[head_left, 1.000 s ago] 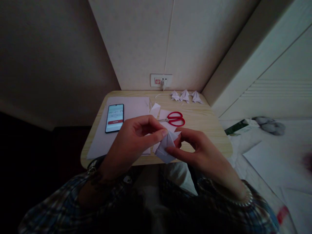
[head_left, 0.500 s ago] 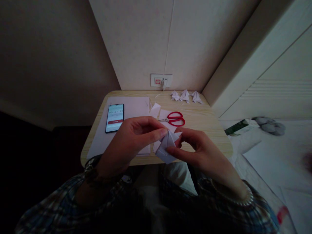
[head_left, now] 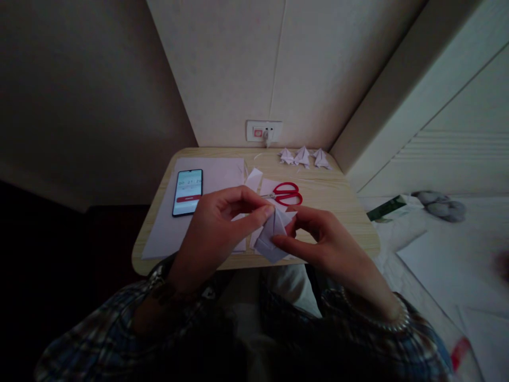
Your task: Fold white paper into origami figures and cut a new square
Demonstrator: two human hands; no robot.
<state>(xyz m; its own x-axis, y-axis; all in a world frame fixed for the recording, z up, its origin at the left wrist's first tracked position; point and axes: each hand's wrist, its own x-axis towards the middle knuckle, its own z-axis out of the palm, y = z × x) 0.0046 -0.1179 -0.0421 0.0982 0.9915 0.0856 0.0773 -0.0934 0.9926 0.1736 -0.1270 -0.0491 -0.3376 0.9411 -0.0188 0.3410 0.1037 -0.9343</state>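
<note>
Between my hands, above the front edge of the small table, is a piece of folded white paper [head_left: 271, 240] with pointed flaps. Thumb and fingers of my left hand [head_left: 228, 220] pinch its upper tip. My right hand [head_left: 318, 236] grips the right side, its thumb pressed on the front face and its fingers behind, partly hidden. Just beyond lie scissors [head_left: 288, 194] with red handles, the blades pointing left and partly covered by my left hand. Cut paper pieces [head_left: 253, 179] rest around the scissors.
A phone [head_left: 187, 192] showing a timer lies on a stack of white paper [head_left: 222, 172] at the table's left. Three folded paper figures [head_left: 303, 157] stand at the back right. Behind the table [head_left: 338, 212], a wall socket [head_left: 263, 131] holds a plug. A green-and-white box [head_left: 393, 208] is off to the right.
Both hands have shifted slightly upward with the folded paper, which is tilted a little differently. My left wrist has moved a bit to the right. The grips stay the same.
</note>
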